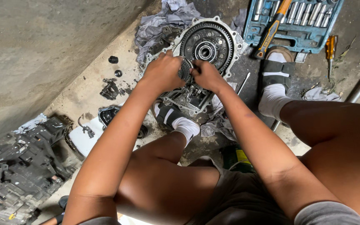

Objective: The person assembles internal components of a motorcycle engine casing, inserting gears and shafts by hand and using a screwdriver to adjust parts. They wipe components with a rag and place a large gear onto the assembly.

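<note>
— Bare knees frame the shot: a person crouches on a concrete floor (pixel 88 91) over an opened gearbox housing (pixel 188 98). What are the hands doing?

— Left hand (pixel 162 71) and right hand (pixel 207 75) are both closed around a small dark gear (pixel 185 70), pinching it from either side, just in front of the large ring gear (pixel 207 41) seated in the housing.

— Sound technique?

— It looks so. An even two-sided grip should keep the small gear square to its shaft; tilting it would likely bind it. Oily fingers could slip.

— Anything close by?

— Behind the ring gear, grey rags (pixel 163 21) and a blue socket set case (pixel 292 21) with an orange-handled hammer (pixel 271 31) laid across it. Left of the housing, loose small parts (pixel 111 87) lie on the floor. Beside the housing, white-socked feet in sandals (pixel 273 79).
</note>
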